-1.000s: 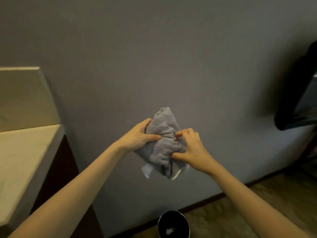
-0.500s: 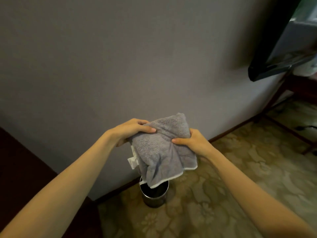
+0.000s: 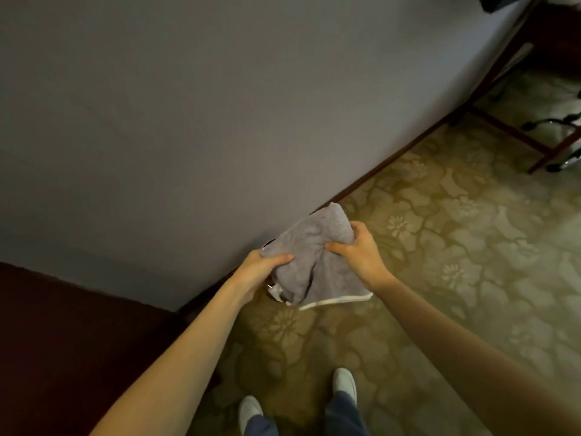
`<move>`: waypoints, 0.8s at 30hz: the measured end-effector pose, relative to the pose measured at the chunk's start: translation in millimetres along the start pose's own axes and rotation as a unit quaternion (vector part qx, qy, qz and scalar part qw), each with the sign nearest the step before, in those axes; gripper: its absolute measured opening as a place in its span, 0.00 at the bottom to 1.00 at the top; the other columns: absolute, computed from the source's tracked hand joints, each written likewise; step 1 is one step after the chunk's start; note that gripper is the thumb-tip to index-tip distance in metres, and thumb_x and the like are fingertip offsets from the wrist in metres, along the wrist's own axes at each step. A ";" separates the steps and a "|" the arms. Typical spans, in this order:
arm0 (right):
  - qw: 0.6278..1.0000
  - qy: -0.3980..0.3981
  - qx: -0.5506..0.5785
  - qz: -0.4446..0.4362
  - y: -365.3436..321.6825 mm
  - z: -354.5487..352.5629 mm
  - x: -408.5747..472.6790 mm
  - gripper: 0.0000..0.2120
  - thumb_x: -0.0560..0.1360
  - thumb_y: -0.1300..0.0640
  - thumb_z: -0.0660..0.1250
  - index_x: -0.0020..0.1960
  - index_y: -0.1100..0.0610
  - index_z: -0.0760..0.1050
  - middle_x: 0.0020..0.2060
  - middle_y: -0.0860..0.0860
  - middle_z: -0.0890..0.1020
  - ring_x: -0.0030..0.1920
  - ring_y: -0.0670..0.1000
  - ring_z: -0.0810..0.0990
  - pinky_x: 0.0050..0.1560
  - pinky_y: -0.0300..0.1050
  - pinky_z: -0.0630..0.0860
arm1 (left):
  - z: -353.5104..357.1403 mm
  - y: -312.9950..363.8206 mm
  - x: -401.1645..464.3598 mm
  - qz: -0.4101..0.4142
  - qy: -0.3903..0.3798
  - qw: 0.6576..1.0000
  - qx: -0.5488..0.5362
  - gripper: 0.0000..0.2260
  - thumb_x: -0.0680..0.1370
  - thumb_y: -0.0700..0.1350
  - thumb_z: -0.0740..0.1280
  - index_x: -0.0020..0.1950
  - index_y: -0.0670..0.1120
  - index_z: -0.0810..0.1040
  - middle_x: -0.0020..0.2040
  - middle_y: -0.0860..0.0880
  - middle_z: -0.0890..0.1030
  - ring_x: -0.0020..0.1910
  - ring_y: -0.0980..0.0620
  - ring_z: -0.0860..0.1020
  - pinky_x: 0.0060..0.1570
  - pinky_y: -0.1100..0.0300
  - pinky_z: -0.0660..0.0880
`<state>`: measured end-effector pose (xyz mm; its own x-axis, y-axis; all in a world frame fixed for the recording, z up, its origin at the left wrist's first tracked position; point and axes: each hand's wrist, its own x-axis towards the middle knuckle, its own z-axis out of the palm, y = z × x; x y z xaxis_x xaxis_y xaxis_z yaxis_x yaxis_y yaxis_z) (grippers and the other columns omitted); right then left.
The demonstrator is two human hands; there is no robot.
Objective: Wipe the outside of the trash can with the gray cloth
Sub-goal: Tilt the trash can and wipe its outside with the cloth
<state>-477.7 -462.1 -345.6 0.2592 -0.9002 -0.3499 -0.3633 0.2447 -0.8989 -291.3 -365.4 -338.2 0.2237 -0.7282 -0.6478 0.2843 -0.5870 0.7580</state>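
Note:
The gray cloth (image 3: 314,259), fluffy with a white hem, is stretched between both hands above the floor by the wall. My left hand (image 3: 261,272) grips its left edge, thumb on top. My right hand (image 3: 358,253) pinches its right side. The cloth covers nearly all of the trash can; only a sliver of its shiny rim (image 3: 273,289) shows under the cloth's lower left edge, next to a white tag.
A gray wall (image 3: 220,121) with a dark baseboard runs diagonally. Dark wooden furniture (image 3: 63,341) fills the lower left. Patterned carpet (image 3: 456,278) spreads to the right. Dark table legs (image 3: 503,127) and a chair base stand at upper right. My two shoes (image 3: 344,382) show below.
The view has tilted down toward the floor. Both hands have lowered the cloth over the trash can, which is now almost fully hidden. My feet have come into view.

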 end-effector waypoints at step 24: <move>0.956 -0.010 -0.200 -0.215 450.3 70.2 120.1 0.16 0.73 0.67 0.64 0.59 0.55 0.74 0.59 0.51 0.69 0.57 0.45 0.70 0.54 0.23 0.65 | 49.2 -387.5 295.3 0.009 0.032 0.997 -0.071 0.03 0.79 0.44 0.65 0.48 0.51 0.78 0.43 0.53 0.85 0.41 0.57 0.84 0.37 0.62 0.78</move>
<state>-547.3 -434.7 -810.9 0.4772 -0.8785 0.0218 -0.5313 -0.3082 -0.7892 -381.2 -370.4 -819.4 0.2872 -0.7120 -0.6408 0.4079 -0.5144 0.7544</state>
